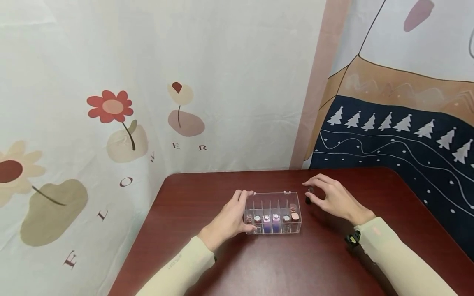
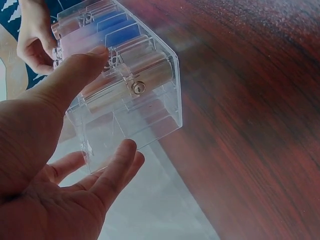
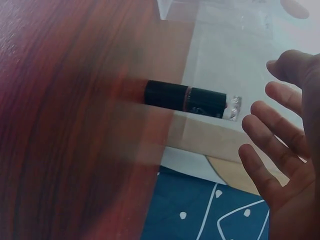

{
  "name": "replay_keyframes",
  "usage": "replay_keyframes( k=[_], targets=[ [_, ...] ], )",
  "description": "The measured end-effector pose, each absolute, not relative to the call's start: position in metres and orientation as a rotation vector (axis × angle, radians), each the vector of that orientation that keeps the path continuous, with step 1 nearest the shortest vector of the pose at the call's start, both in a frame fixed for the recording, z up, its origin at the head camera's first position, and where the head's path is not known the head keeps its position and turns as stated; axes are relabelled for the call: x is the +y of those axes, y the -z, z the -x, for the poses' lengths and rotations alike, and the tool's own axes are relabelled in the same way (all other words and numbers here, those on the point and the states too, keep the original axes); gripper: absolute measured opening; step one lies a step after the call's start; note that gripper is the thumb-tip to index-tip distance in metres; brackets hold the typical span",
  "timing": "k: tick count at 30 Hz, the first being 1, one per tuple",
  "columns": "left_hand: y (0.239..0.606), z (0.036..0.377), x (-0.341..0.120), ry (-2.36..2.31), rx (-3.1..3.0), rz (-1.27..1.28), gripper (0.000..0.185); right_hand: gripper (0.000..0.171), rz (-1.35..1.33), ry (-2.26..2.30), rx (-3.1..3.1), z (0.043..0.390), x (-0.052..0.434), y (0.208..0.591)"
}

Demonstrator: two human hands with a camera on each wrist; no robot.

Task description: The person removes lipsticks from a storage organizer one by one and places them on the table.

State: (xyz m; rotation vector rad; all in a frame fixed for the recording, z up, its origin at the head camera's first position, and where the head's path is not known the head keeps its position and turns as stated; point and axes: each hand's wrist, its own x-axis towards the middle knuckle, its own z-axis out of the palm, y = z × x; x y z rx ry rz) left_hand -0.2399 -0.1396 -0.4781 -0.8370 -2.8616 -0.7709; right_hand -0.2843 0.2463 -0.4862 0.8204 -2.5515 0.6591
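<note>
Black lipstick upright, right hand apart

We see the table from above at head height, wrist views close, both sharing the box.

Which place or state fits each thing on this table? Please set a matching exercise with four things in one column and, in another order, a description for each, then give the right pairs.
Things
1. clear organiser box
2. black lipstick tube
3. left hand
4. right hand

Descriptions
A. stands alone on the table, to the right of the box
B. holds several tubes standing in its compartments
C. hovers with spread fingers by the lone tube
D. rests against the box's left end

Pairs: 1-B, 2-A, 3-D, 4-C
</note>
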Motion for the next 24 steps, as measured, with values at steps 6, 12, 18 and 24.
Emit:
replay_keyframes(
  k=[6,12,18,24],
  targets=[
    [0.478,0.24,-0.14,0.779,-2.876,0.827,0.106,0.039,-0.861,-0.653,-2.576,0.28,0.24,0.478],
    [0.477,0.241,-0.14,0.777,-2.862,0.838,0.106,0.04,-0.904,-0.642,-2.588,0.275,0.235,0.47],
    [0.476,0.241,-0.14,0.752,-2.853,0.84,0.106,0.039,-0.973,-0.619,-2.561,0.273,0.231,0.465],
    [0.476,0.241,-0.139,0.768,-2.855,0.85,0.105,0.038,-1.043,-0.603,-2.527,0.271,0.23,0.464]
  ],
)
